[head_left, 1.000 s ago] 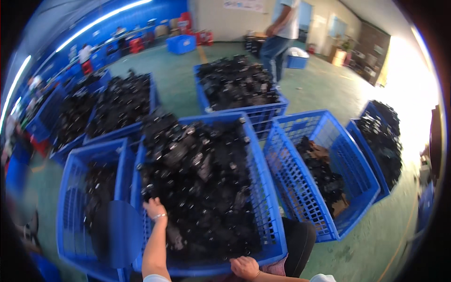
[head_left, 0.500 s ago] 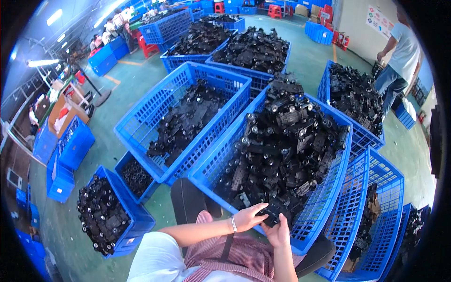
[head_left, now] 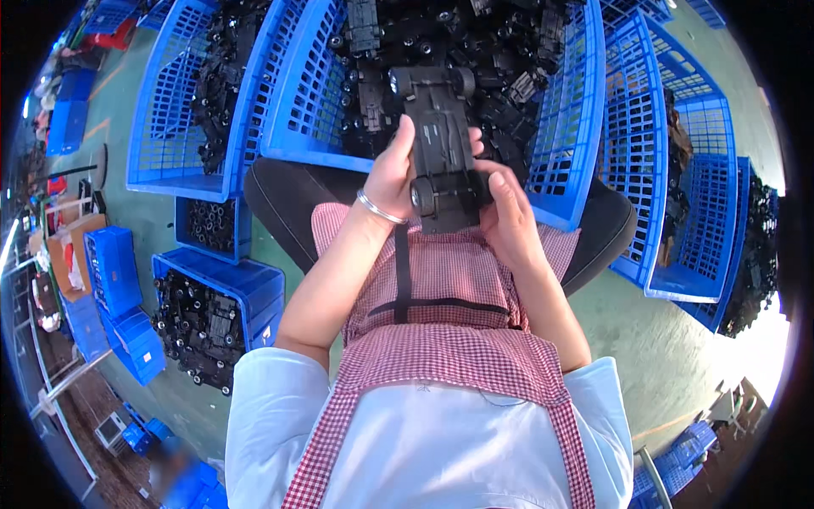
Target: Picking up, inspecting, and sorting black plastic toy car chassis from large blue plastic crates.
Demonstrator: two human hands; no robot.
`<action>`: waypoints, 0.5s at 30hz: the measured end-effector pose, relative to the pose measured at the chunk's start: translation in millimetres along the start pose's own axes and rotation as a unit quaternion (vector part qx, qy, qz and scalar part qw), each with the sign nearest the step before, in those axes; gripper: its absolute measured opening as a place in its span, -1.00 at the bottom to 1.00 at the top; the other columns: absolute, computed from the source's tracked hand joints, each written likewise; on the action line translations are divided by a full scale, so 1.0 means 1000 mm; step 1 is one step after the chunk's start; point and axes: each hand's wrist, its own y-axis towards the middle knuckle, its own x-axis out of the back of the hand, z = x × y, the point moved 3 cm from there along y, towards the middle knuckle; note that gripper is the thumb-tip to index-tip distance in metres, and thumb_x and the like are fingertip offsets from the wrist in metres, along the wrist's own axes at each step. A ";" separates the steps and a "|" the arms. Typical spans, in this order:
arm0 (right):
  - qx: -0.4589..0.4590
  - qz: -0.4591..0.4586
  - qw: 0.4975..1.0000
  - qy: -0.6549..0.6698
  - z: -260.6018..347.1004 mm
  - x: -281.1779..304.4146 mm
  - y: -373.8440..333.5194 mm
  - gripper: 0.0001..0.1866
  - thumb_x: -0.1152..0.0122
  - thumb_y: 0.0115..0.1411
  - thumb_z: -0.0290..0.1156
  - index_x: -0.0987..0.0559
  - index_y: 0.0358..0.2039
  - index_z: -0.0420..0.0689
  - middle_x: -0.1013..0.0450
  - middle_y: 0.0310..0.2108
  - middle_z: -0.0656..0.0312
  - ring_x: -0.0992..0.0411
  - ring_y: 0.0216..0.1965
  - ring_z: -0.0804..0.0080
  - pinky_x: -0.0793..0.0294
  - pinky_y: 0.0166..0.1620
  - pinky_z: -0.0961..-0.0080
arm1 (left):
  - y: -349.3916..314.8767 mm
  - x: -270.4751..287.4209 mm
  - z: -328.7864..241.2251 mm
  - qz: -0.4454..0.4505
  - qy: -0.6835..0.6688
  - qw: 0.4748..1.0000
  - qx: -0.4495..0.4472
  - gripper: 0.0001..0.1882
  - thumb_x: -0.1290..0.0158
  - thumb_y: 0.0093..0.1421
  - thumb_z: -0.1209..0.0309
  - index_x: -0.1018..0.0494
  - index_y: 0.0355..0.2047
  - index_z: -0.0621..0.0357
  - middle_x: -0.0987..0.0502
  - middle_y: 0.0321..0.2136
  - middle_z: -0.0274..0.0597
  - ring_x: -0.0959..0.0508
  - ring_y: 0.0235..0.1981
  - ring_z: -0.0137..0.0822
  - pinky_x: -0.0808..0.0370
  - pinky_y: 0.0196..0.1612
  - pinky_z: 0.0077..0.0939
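A black toy car chassis (head_left: 437, 140) with wheels at both ends is held up in front of my lap, its flat face turned toward me. My left hand (head_left: 392, 176), with a silver bangle at the wrist, grips its left side, thumb along the edge. My right hand (head_left: 511, 212) closes on its lower right side near a wheel, and some fingers are hidden behind the part. Just beyond it, a blue lattice crate (head_left: 292, 140) between my knees carries a heap of similar black chassis (head_left: 500, 51).
Left stands another blue crate (head_left: 157, 157) part-filled with chassis. Below it are a small bin of black rings (head_left: 212, 222) and a blue box (head_left: 264, 293) heaped with chassis. Empty-sided lattice crates (head_left: 708, 170) stand close on my right. Green floor (head_left: 670, 356) shows around me.
My view has tipped down toward my lap. The chassis, low at the crate's near edge before, is now lifted closer to me in both hands, its wheels and long face showing.
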 end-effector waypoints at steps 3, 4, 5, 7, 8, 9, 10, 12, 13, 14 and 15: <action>0.180 -0.070 0.970 -0.145 0.022 0.005 -0.016 -0.68 0.11 0.23 -0.39 -0.29 -0.03 -0.24 -0.34 -0.10 0.11 -0.33 -0.06 0.42 -0.34 -0.05 0.52 | -0.010 -0.006 0.001 -0.020 -0.008 1.000 -0.005 -0.25 0.51 0.22 -0.13 -0.12 0.09 0.34 -0.27 0.04 0.04 -0.34 0.03 -0.11 -0.33 0.06 -0.20; 0.244 -0.038 0.938 -0.244 0.030 0.002 -0.021 -0.65 0.08 0.20 -0.41 -0.28 -0.01 -0.25 -0.32 -0.06 0.08 -0.30 -0.02 0.36 -0.28 0.02 0.47 | -0.011 -0.008 0.002 -0.019 0.012 1.000 -0.018 -0.24 0.51 0.21 -0.14 -0.12 0.09 0.34 -0.28 0.04 0.04 -0.34 0.03 -0.11 -0.32 0.06 -0.20; 0.306 -0.005 0.890 -0.337 0.036 -0.003 -0.026 -0.61 0.05 0.17 -0.43 -0.27 0.02 -0.26 -0.29 -0.01 0.05 -0.27 0.03 0.30 -0.22 0.09 0.43 | -0.013 -0.008 0.002 -0.017 0.032 0.999 -0.030 -0.23 0.51 0.21 -0.15 -0.11 0.09 0.35 -0.28 0.04 0.04 -0.35 0.02 -0.11 -0.32 0.06 -0.21; 0.294 0.069 0.849 -0.433 0.041 -0.014 -0.037 -0.57 0.04 0.12 -0.49 -0.28 0.02 -0.30 -0.25 0.05 -0.03 -0.23 0.09 0.19 -0.17 0.11 0.41 | -0.012 -0.007 0.002 -0.008 0.000 1.000 -0.019 -0.22 0.51 0.20 -0.15 -0.11 0.09 0.35 -0.29 0.03 0.03 -0.36 0.01 -0.11 -0.33 0.06 -0.21; 0.371 0.051 0.797 -0.474 0.044 -0.012 -0.041 -0.67 0.07 0.15 -0.47 -0.37 -0.08 -0.32 -0.38 -0.10 0.01 -0.37 -0.06 0.24 -0.32 0.00 0.45 | -0.012 -0.005 0.002 -0.001 -0.032 0.999 -0.009 -0.21 0.51 0.20 -0.16 -0.10 0.10 0.36 -0.29 0.03 0.02 -0.37 0.00 -0.11 -0.33 0.05 -0.21; 0.328 0.015 0.865 -0.378 0.043 0.000 -0.048 -0.72 0.09 0.16 -0.48 -0.40 -0.13 -0.32 -0.43 -0.18 0.04 -0.41 -0.15 0.28 -0.37 -0.08 0.48 | -0.014 -0.005 0.004 0.009 -0.043 0.999 0.001 -0.19 0.51 0.19 -0.17 -0.10 0.10 0.37 -0.30 0.02 0.01 -0.38 -0.02 -0.11 -0.34 0.04 -0.22; 0.281 -0.022 0.919 -0.275 0.042 0.012 -0.056 -0.75 0.11 0.17 -0.48 -0.43 -0.19 -0.33 -0.47 -0.26 0.07 -0.46 -0.25 0.32 -0.42 -0.15 0.51 | -0.013 -0.004 0.004 0.010 -0.043 0.999 0.003 -0.19 0.51 0.19 -0.17 -0.10 0.10 0.37 -0.30 0.02 0.01 -0.38 -0.02 -0.11 -0.34 0.04 -0.22; 0.328 -0.048 0.892 -0.309 0.046 0.014 -0.051 -0.75 0.15 0.17 -0.51 -0.42 -0.18 -0.31 -0.49 -0.32 0.11 -0.47 -0.31 0.37 -0.43 -0.20 0.55 | -0.012 0.000 0.004 -0.005 -0.031 0.999 0.012 -0.18 0.52 0.19 -0.18 -0.10 0.10 0.38 -0.30 0.02 0.01 -0.39 -0.03 -0.10 -0.35 0.03 -0.22; 0.340 -0.073 0.864 -0.363 0.050 0.004 -0.045 -0.74 0.13 0.15 -0.51 -0.42 -0.16 -0.31 -0.48 -0.30 0.10 -0.47 -0.27 0.33 -0.42 -0.17 0.53 | -0.011 -0.001 0.005 -0.006 -0.043 0.999 0.028 -0.17 0.51 0.18 -0.19 -0.11 0.09 0.38 -0.31 0.01 0.01 -0.39 -0.03 -0.09 -0.35 0.03 -0.22; 0.378 -0.039 0.812 -0.443 0.051 -0.003 -0.035 -0.71 0.09 0.13 -0.50 -0.41 -0.14 -0.30 -0.47 -0.25 0.10 -0.45 -0.19 0.25 -0.38 -0.09 0.48 | -0.011 0.000 0.006 -0.005 -0.041 0.999 0.030 -0.17 0.51 0.18 -0.19 -0.11 0.09 0.38 -0.31 0.01 0.01 -0.39 -0.03 -0.09 -0.35 0.03 -0.22; 0.367 -0.007 0.840 -0.400 0.052 -0.014 -0.036 -0.69 0.06 0.10 -0.51 -0.41 -0.13 -0.30 -0.45 -0.21 0.10 -0.42 -0.11 0.17 -0.34 -0.03 0.44 | -0.009 0.000 0.006 0.008 -0.046 0.999 0.022 -0.17 0.50 0.18 -0.19 -0.10 0.10 0.38 -0.31 0.01 0.01 -0.39 -0.04 -0.08 -0.36 0.02 -0.22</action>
